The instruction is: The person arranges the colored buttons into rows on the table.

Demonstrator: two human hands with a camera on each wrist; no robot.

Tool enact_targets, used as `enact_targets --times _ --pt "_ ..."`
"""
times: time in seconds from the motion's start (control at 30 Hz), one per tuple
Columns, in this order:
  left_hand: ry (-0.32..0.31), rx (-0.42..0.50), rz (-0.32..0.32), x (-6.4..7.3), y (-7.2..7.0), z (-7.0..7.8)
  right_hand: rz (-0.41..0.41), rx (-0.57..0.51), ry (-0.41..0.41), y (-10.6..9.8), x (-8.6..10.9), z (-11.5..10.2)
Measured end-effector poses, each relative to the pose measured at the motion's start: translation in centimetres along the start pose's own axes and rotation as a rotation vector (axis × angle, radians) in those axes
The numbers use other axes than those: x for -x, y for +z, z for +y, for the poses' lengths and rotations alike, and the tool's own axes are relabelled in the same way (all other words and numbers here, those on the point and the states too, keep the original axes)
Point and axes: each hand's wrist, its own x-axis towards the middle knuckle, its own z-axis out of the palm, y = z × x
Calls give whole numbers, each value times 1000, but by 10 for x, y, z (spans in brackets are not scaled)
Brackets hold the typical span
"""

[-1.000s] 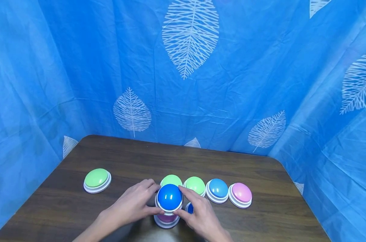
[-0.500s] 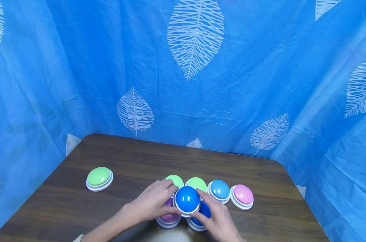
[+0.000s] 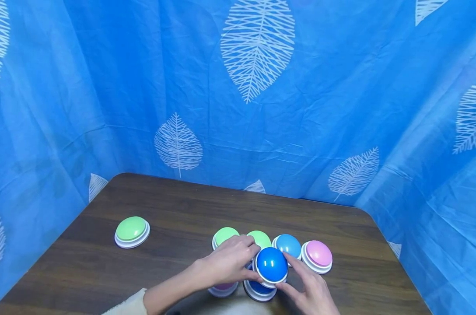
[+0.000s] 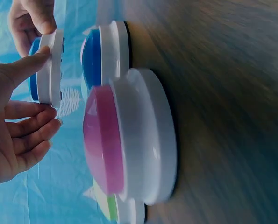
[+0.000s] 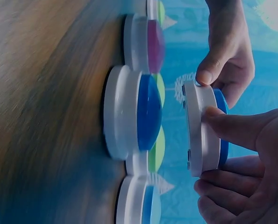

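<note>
Both hands hold a blue-domed push-button buzzer (image 3: pixel 272 264) with a white base, raised above the table. My left hand (image 3: pixel 232 261) pinches its left rim between thumb and fingers. On the opposite rim, my right hand (image 3: pixel 309 286) grips in the same way. In the right wrist view the raised buzzer (image 5: pixel 204 128) is apart from a second blue buzzer (image 5: pixel 124 112) standing on the table. That lower blue buzzer (image 3: pixel 259 292) is partly covered in the head view. Beside it sits a purple-pink buzzer (image 4: pixel 129 140), largely hidden by the left hand from above.
Behind the hands runs a row: two green buzzers (image 3: pixel 225 236), a light blue buzzer (image 3: pixel 288 247) and a pink buzzer (image 3: pixel 318 253). Another green buzzer (image 3: pixel 131 229) stands alone at the left on the brown wooden table (image 3: pixel 175 205). A blue leaf-print curtain (image 3: pixel 222 131) surrounds the table.
Both hands have carried the blue buzzer rightward, from over the purple-pink buzzer to over the lower blue one. The head view has shifted slightly.
</note>
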Motion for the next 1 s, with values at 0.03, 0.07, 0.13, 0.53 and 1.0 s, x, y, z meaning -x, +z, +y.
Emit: enact_targets --times 0.03,0.07,0.13,0.53,1.0 --pt "9 -2 -5 -3 1 2 -4 10 13 -2 2 2" --pt "11 5 -16 -6 2 3 -4 20 22 -4 3 5" --pt "22 6 -28 -13 5 6 1 38 32 -8 6 10" --pt "57 29 -48 -38 25 20 -26 131 102 -18 15 36" --pt "91 7 -72 -52 49 29 -117 184 218 -13 17 59"
